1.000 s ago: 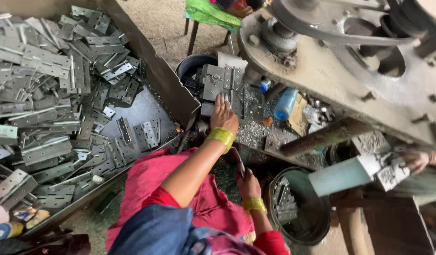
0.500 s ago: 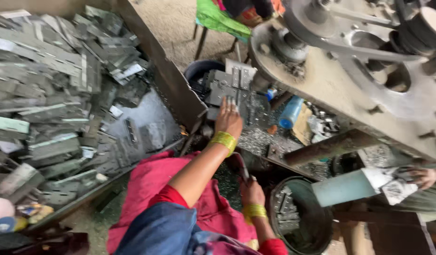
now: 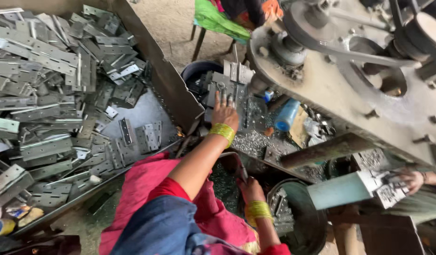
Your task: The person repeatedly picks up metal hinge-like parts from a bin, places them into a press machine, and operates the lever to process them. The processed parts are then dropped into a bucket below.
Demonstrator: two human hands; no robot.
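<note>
Our left hand (image 3: 224, 112) reaches out at 12 o'clock, palm down, fingers spread flat on a stack of grey hinge plates (image 3: 227, 87). It looks open and pressing, not clamped round anything; fingertips sit on top of the stack, likely to slide or peel one plate off. The stack sits just beside the dark bucket (image 3: 199, 73) at 11 o'clock of the hand, close under the machine (image 3: 350, 89), so plates are within one reach of the press.

Our right hand (image 3: 250, 189) is low at 5 o'clock of the left, near our lap. It seems curled round a thin dark piece (image 3: 240, 169) sticking up from it, but we cannot tell the grip for sure; the fingers are mostly hidden.

A round tub (image 3: 305, 222) sits just at 3 o'clock of the right hand, some plates inside, placed where finished bits can drop. The big tray (image 3: 175, 99) at 9 o'clock holds a loose heap of hinges (image 3: 52, 99), well apart from both hands, bulk stock by the look. Metal chips (image 3: 253, 141) litter the counter between hand and machine. Blue bottle (image 3: 287, 114) lies at 3 o'clock of the left hand.

Another person's hand (image 3: 409, 178) at far 3 o'clock holds a punched plate (image 3: 390, 191) by the pale green block (image 3: 343, 190).
</note>
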